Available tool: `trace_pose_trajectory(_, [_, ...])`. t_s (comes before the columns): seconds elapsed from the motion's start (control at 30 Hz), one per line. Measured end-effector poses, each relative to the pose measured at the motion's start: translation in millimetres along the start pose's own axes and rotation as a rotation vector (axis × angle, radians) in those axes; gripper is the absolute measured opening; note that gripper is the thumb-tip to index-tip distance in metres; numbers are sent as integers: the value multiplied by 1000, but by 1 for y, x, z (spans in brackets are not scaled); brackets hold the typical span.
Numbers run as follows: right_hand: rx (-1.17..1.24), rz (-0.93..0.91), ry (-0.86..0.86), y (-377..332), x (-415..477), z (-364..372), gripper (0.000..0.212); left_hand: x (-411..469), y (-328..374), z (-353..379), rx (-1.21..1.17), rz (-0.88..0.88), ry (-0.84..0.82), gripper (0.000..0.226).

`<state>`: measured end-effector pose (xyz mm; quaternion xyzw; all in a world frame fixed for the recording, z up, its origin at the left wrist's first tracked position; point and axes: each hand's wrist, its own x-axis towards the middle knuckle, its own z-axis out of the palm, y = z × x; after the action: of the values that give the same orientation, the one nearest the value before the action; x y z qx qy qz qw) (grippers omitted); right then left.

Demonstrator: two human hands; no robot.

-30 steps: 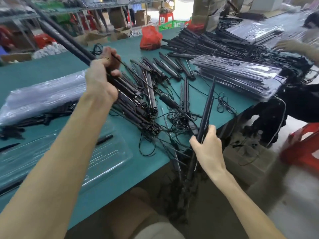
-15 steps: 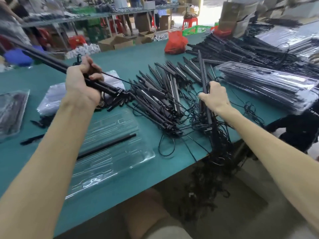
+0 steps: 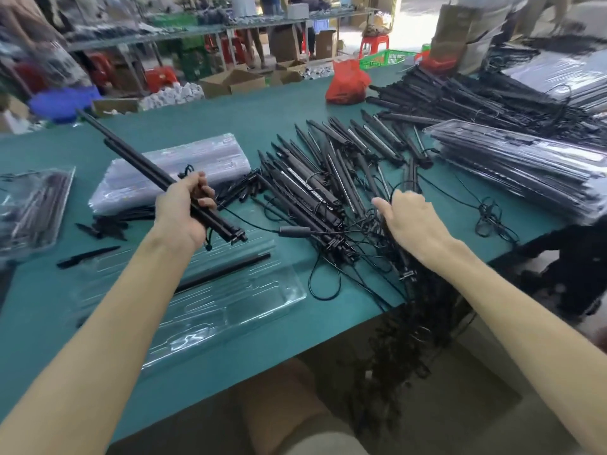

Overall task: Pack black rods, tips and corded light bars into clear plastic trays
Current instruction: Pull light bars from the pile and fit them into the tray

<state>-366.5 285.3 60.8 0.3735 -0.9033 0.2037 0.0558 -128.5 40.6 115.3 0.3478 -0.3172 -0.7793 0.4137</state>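
1. Bundle of black bars (image 3: 141, 161): your left hand (image 3: 184, 213) is clamped round it near the lower end, fingers and thumb wrapped. It hangs above the table (image 3: 262, 126), slanting from 10 o'clock down to 4 o'clock, with its low end over the far edge of the clear tray (image 3: 256, 300).
2. Risk: a cord (image 3: 259, 226) trails from the bundle toward 3 o'clock to an inline box (image 3: 294, 230) at the edge of the pile of corded light bars (image 3: 328, 185). Swing the bundle and that cord probably snags and drags neighbouring bars.
3. Risk: you hold near one end, so the long free length at 10 o'clock has leverage. The bars may fan apart or slide through your grip.
4. Risk: the tray already holds a single rod (image 3: 223, 272). Setting the bundle down carelessly could knock it out of its groove or skate the light tray.
5. Right hand (image 3: 414, 224), at 3 o'clock of the bundle, lies on the tangle. Its fingers are hidden, so I cannot tell whether it grips anything.
6. Hanging cords (image 3: 410, 339) spill over the table edge at 5 o'clock. Their weight could pull loosened bars off.
7. The stack of empty trays (image 3: 170, 169) lies just beyond your left hand, within the bundle's sweep.
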Motion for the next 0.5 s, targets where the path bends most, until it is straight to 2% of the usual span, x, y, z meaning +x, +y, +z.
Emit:
trace_pose_trajectory(0.07, [-18,-23,-16,2,-11,3,43,0,-7,0,183,36,41,11])
trace_pose_trajectory(0.13, [3,-47,11,2,-18,5,36,-4,-17,2,488,97,21,9])
trace_pose_trajectory(0.27, [15,-51,57,-3,-19,9,42,-18,-41,10,1059,166,-203,23])
trace_pose_trajectory(0.4, [7,-48,58,-8,-20,11,44,-30,-68,27,1352,220,-393,19])
trace_pose_trajectory(0.5, [-6,-59,73,-10,-21,13,38,-37,-87,41,1585,332,-428,26])
